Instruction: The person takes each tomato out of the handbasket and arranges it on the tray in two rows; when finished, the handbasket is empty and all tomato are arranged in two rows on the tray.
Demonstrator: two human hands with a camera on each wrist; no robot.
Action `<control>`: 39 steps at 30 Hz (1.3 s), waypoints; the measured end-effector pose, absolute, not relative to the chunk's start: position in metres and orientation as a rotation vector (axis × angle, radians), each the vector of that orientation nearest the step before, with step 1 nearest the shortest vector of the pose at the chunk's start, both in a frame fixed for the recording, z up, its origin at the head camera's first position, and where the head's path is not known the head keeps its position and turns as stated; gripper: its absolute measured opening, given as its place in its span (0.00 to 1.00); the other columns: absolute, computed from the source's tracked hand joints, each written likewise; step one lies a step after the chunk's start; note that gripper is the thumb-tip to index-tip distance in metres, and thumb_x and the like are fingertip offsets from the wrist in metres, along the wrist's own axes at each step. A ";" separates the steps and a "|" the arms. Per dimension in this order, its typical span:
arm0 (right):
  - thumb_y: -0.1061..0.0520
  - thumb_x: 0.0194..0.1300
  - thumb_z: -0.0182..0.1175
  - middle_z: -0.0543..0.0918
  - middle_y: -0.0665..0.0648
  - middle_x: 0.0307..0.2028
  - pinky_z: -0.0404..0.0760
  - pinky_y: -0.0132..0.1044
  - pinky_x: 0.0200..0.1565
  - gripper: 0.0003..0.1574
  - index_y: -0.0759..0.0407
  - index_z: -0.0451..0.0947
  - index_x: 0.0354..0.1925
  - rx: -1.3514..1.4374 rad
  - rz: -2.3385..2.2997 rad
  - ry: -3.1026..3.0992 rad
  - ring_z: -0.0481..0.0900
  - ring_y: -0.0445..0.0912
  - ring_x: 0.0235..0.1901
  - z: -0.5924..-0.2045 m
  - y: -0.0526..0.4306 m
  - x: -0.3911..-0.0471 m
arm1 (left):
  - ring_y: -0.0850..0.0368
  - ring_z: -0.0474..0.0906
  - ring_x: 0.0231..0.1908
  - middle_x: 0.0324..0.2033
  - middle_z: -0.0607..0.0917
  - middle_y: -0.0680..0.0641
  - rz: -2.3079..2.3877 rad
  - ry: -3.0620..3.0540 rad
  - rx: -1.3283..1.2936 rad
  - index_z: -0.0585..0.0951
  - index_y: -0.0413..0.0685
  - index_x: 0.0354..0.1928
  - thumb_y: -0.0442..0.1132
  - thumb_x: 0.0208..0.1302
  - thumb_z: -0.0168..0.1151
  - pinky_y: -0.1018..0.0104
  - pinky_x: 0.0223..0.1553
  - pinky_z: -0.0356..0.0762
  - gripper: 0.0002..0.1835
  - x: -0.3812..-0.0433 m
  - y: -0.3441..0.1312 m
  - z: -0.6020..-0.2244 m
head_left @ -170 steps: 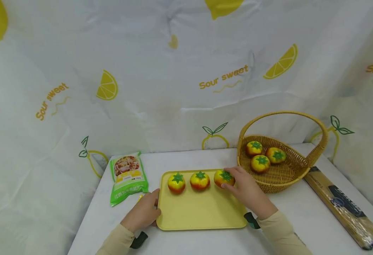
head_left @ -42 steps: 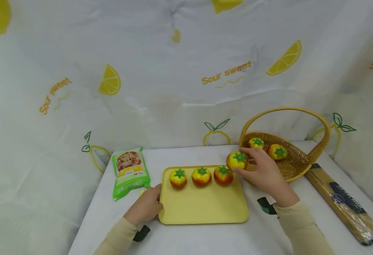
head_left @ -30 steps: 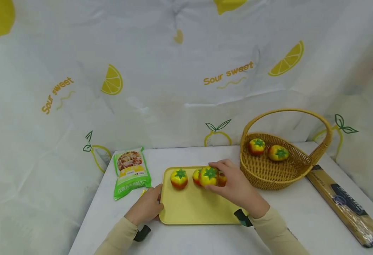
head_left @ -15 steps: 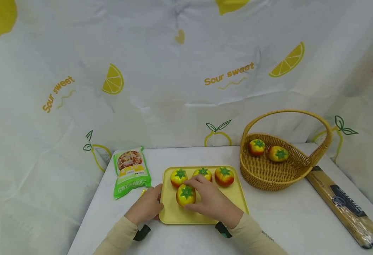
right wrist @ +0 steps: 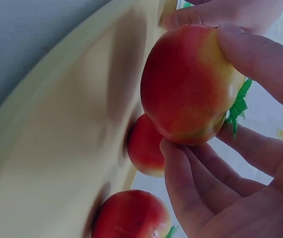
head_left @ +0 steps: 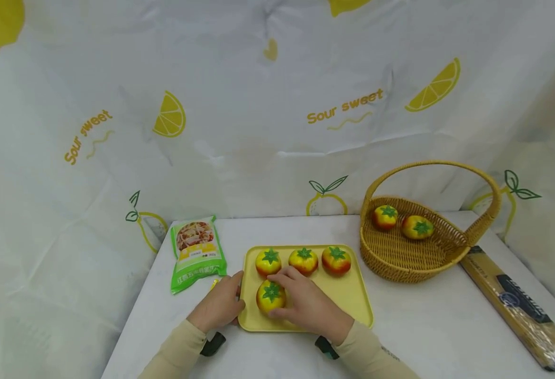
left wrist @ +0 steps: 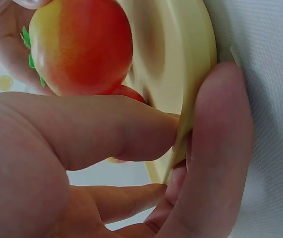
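Note:
My left hand (head_left: 218,303) pinches the left rim of a yellow tray (head_left: 325,316), thumb on one side and fingers beneath, as the left wrist view shows. My right hand (head_left: 309,301) holds an artificial tomato (head_left: 270,297), yellow above and red below with a green star-shaped leaf top. In the right wrist view this tomato (right wrist: 191,84) is between thumb and fingertips, seemingly just above the tray surface. Behind it, along the tray's far side, a row holds a left tomato (head_left: 268,262), a middle tomato (head_left: 303,261) and a right tomato (head_left: 336,261).
At the back right a wicker basket (head_left: 400,263) with a tall handle holds two more tomatoes (head_left: 417,227). A long clear-wrapped brown package (head_left: 509,305) lies right of it. A green food bag (head_left: 197,252) lies at the left. White lemon-print cloth (head_left: 258,131) hangs behind.
My right hand has taken a tomato out of the basket and carried it left over the tray to its front left. Earlier it set the row's right tomato. My left hand keeps its hold.

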State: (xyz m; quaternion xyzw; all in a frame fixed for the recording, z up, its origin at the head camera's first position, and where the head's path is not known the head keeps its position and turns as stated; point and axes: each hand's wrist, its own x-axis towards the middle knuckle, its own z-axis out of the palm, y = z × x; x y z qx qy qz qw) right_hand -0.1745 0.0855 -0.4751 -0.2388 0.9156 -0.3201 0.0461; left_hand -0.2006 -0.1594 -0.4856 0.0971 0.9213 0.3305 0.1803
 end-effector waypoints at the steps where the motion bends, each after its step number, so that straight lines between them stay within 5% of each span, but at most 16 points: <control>1: 0.44 0.63 0.80 0.78 0.49 0.60 0.85 0.43 0.64 0.43 0.54 0.79 0.71 -0.727 -0.979 2.791 0.79 0.39 0.54 -0.476 0.085 -0.175 | 0.56 0.78 0.28 0.47 0.78 0.41 0.932 2.604 0.275 0.61 0.32 0.82 0.30 0.69 0.62 0.66 0.26 0.77 0.41 -0.201 -0.159 -0.485; 39: 0.43 0.62 0.80 0.77 0.51 0.62 0.86 0.41 0.63 0.46 0.52 0.76 0.73 -0.738 -0.915 2.749 0.79 0.39 0.54 -0.481 0.076 -0.172 | 0.56 0.78 0.26 0.47 0.78 0.39 0.984 2.587 0.290 0.61 0.28 0.81 0.29 0.70 0.61 0.66 0.24 0.80 0.39 -0.196 -0.157 -0.481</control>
